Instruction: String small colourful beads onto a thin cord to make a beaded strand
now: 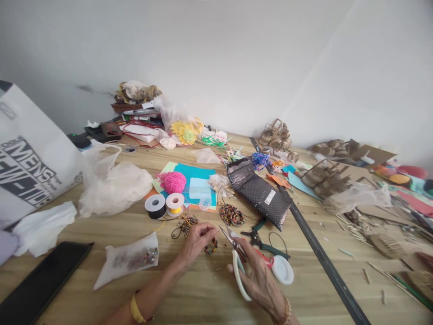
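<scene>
Thumb and fingers of my left hand [199,241] are pinched together at the cord end of a beaded bracelet [211,247], which hangs or lies just under the fingertips. The cord is too fine to follow. In my right hand [262,277] is a pair of scissors [239,280] with pale handles, its blades apart and pointing at the left fingertips. Loose dark beads [188,224] lie behind the left hand, and a coil of multicoloured beads [232,215] sits beyond the blades. Green-handled pliers [274,250] and a white round lid [283,270] are beside the right hand.
Black [155,206] and yellow [175,204] thread spools stand near pink yarn [172,182]. A bead bag [135,257] and phone [43,280] lie left. A dark padded pouch [260,194] lies behind the pliers. Woven baskets [321,176] and scraps crowd the right.
</scene>
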A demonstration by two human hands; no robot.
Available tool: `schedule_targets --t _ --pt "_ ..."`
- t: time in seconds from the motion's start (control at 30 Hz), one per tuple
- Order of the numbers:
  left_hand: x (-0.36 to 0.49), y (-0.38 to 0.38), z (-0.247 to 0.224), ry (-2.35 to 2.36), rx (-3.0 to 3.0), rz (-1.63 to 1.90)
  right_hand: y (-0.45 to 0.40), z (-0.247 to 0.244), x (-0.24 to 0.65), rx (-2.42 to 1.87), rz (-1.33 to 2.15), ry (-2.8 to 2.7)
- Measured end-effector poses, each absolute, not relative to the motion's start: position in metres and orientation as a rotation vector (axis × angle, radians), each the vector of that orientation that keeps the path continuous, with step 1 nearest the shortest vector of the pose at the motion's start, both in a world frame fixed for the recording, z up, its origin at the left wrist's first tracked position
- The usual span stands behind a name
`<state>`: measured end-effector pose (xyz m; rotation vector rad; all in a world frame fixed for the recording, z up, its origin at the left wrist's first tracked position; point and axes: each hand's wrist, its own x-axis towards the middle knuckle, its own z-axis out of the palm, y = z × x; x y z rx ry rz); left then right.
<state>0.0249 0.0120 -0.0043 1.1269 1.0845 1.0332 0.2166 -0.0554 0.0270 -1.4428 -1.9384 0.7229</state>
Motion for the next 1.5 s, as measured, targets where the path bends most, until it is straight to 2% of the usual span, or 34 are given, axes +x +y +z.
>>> schedule_targets --t 0.27,0.9,1.5 --pt "0.025 0.011 -0.006 1.036 1.173 0.997 -0.048 0.019 0.206 -1.568 0.712 -1.958" --pt "0.025 0.011 -0.007 0.975 1.204 0.992 -0.047 0.032 0.199 -1.47 0.92 -1.914" --pt "0.025 0.011 -0.009 1.027 1.235 0.973 -0.047 0.025 0.203 -1.397 0.905 -1.907"
